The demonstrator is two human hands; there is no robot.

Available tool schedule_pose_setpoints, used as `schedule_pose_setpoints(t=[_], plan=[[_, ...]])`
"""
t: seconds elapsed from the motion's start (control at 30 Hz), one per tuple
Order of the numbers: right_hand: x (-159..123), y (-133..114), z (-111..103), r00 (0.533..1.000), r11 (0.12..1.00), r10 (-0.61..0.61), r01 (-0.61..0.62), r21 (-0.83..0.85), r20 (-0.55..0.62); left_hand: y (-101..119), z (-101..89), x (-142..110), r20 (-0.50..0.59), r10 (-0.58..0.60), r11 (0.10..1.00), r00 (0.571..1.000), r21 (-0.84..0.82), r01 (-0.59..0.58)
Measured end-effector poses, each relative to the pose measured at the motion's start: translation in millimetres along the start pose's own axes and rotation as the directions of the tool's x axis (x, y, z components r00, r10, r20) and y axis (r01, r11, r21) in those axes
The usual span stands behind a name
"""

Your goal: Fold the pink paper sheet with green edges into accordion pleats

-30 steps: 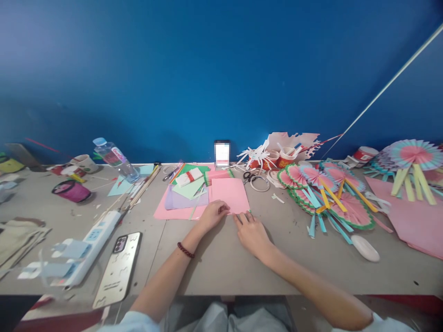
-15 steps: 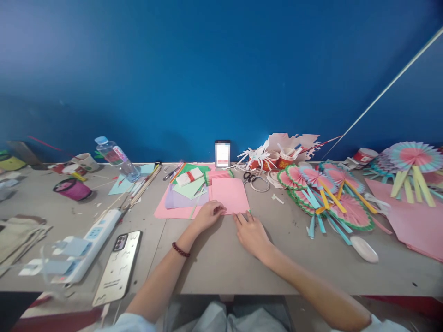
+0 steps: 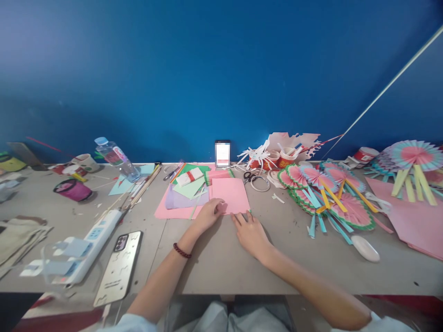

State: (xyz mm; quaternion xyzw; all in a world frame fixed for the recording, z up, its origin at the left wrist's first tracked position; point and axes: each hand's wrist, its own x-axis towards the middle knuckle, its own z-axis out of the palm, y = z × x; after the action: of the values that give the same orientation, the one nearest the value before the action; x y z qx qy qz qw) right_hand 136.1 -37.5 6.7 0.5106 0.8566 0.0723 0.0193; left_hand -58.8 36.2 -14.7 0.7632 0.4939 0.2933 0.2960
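Observation:
A pink sheet of paper (image 3: 230, 193) lies in front of me in the middle of the table. At its lower left edge is my left hand (image 3: 210, 214), fingers curled and closed on the paper's edge; the fingertips are partly hidden. My right hand (image 3: 252, 234) rests palm down at the lower right edge, its fingers spread and touching the paper. Just behind the sheet lies a pleated pink strip with green edges (image 3: 219, 175). Under the left part are a larger pink sheet (image 3: 162, 210) and a lilac sheet (image 3: 183, 199).
Scissors (image 3: 248, 176) and a roll of tape (image 3: 260, 184) lie right of the paper. Folded paper fans (image 3: 353, 212) spread further right, near a white oval object (image 3: 365, 249). On the left are a phone (image 3: 119, 267), a power strip (image 3: 92, 244) and a tilted bottle (image 3: 117, 159).
The left hand's fingers have lifted and curled slightly at the paper's edge. My right hand has shifted a little to the left. The paper stays in place.

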Motion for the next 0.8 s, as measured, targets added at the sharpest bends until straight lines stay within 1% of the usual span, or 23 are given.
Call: schedule_pose_setpoints(t=[0.1, 0.2, 0.27, 0.37, 0.5, 0.57, 0.67, 0.8], plan=[[0.4, -1.4, 2.8, 1.0, 0.999, -0.014, 0.014, -0.041, -0.003, -2.4, 1.9, -0.9, -0.035, -0.004, 0.999, 0.999, 0.039, 0.006], [0.6, -1.9, 4.5, 1.0, 0.998, -0.021, 0.02, -0.061, -0.01, 0.3, -1.4, -2.0, -0.036, 0.005, 0.997, 0.999, 0.081, -0.002], [0.6, -1.9, 5.4, 1.0, 0.998, -0.015, 0.013, -0.067, -0.016, 4.4, -7.1, -2.8, -0.009, 0.017, 0.997, 1.0, 0.081, -0.016], [0.4, -2.0, 7.5, 0.999, 0.997, -0.006, 0.002, -0.077, -0.039, 8.8, -18.2, -4.0, 0.061, 0.049, 0.998, 0.997, 0.025, -0.051], [0.4, -2.2, 10.3, 0.998, 0.996, -0.009, 0.004, -0.09, -0.058, 4.0, -28.3, -4.4, 0.104, 0.107, 0.994, 0.989, -0.039, -0.103], [0.5, -2.2, 10.0, 0.999, 0.996, -0.01, 0.006, -0.09, -0.044, -0.9, -29.3, -3.6, 0.121, 0.104, 0.994, 0.987, -0.048, -0.098], [0.6, -2.3, 7.1, 1.0, 0.996, -0.009, 0.007, -0.087, -0.025, -6.0, -27.5, -2.0, 0.128, 0.068, 0.997, 0.989, -0.039, -0.064], [0.5, -2.5, 1.6, 1.0, 0.997, -0.006, 0.005, -0.078, -0.008, -4.5, -24.4, -1.6, 0.114, 0.057, 0.998, 0.992, 0.005, -0.058]])
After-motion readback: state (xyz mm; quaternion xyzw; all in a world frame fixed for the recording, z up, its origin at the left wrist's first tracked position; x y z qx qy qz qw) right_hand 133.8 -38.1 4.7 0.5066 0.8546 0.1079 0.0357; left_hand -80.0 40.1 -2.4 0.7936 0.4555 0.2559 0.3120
